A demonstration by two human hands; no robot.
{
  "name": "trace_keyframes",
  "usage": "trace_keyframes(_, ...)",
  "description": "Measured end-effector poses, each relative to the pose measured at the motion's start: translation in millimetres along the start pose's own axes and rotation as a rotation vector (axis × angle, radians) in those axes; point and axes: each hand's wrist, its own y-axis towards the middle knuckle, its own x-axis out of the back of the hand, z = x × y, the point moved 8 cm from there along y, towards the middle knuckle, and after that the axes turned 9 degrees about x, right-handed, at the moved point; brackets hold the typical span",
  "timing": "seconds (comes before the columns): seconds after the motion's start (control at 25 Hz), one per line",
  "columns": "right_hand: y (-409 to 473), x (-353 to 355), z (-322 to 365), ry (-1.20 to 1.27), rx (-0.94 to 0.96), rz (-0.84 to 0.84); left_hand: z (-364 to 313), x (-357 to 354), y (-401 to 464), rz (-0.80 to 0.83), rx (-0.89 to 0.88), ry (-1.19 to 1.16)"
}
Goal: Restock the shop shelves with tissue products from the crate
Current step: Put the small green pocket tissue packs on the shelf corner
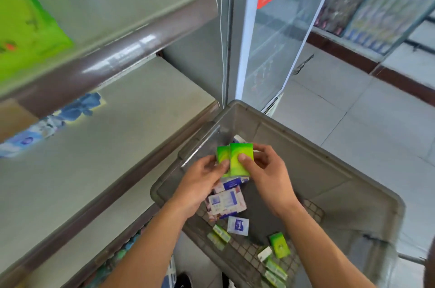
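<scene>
Both hands hover above the grey crate (353,184), which serves as the landmark here: the left hand (200,181) pinches one small green tissue pack (222,154) and the right hand (268,170) grips a second green pack (241,160) with the thumb pressed on its front, the two packs touching side by side over the crate's far-left corner. Inside the crate, under the hands, lie white-and-blue tissue packs (227,200); I count about three in a loose pile and one more small white pack (238,225) just nearer the person. Toward the crate's near end sit further green packs: one standing (279,245), roughly two by the left wall (221,233) and about three at the near edge (275,269), along with one white pack (264,253); blur makes these counts approximate. To the left of the crate, the middle shelf (106,158) carries only a few blue-patterned packs (54,120) at its far left, and the upper shelf (113,14) holds large green packages (26,26) at its left end, so both boards show wide bare stretches. Judging from this, the restocking looks roughly midway at best: some stock is placed, two packs are in hand ready to go across, and about a dozen pieces remain in the crate to shelve.
</scene>
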Motion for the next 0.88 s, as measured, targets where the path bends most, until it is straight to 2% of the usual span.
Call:
trace_keyframes(0.32,-26.6,-16.1,71.6,-0.191,0.162,0.088,-53.9,-30.7,-70.6,-0.014,-0.124,0.366)
trace_keyframes(0.48,-38.2,-17.1,86.0,-0.295,0.18,0.144,-73.2,-41.3,-91.9,-0.02,-0.172,0.531)
trace_keyframes(0.64,-43.0,-21.6,104.5,-0.238,0.167,0.218,-95.4,-28.3,-108.3,-0.13,-0.203,0.65)
trace_keyframes(0.88,-40.3,-44.4,179.6,-0.224,0.421,0.292,-173.2,0.1,-164.9,-0.247,-0.499,0.636)
